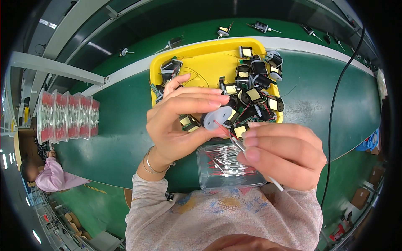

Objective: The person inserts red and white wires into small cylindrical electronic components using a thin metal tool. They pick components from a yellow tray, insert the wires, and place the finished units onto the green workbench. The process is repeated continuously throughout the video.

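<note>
My left hand (173, 111) is closed around a small part with a round, translucent white end disc (217, 116); the rest of it is mostly hidden by my fingers. The disc has small holes and faces right. Between the thumb and fingers of my right hand (289, 152) is a slim white-and-silver rod (275, 183). Thin red wires (223, 129) run from the rod's upper end to a hole in the disc. Just below my hands stands a clear plastic box (204, 179) of similar white rods with red wires.
Behind my hands a yellow tray (201, 54) holds many black cylindrical parts (259, 80) with wires. Clear trays (69, 117) of red-wired pieces are stacked at left. More parts (261, 27) lie on the far green belt. A black cable (333, 108) hangs at right. Another person (54, 175) sits far left.
</note>
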